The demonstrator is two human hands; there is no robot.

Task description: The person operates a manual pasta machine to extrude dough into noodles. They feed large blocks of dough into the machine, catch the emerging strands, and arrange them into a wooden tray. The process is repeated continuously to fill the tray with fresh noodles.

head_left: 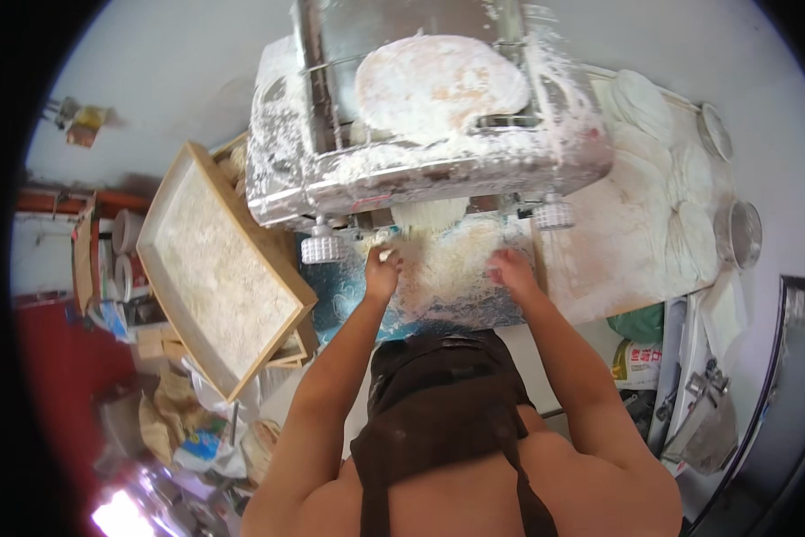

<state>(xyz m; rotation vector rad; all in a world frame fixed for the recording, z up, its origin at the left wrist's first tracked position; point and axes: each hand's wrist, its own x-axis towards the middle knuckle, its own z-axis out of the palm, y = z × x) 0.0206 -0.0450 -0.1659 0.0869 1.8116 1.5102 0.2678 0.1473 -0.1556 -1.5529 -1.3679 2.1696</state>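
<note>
A flour-coated noodle machine stands before me, with a flat sheet of dough lying on its sloping top. Fine cut noodles hang out of the slot on its near side. My left hand is below the machine's left knob, its fingers closed around a small pale clump of noodles. Across from it, my right hand is near the right edge of the blue surface, its blurred fingers loosely bent and apart, with nothing visible in them. Loose noodle scraps and flour cover the surface between both hands.
At left, a wooden-framed tray dusted with flour rests tilted over another one. A floured board on the right bears stacked dough sheets. Metal bowls stand at its far right edge. Bags lie low at left.
</note>
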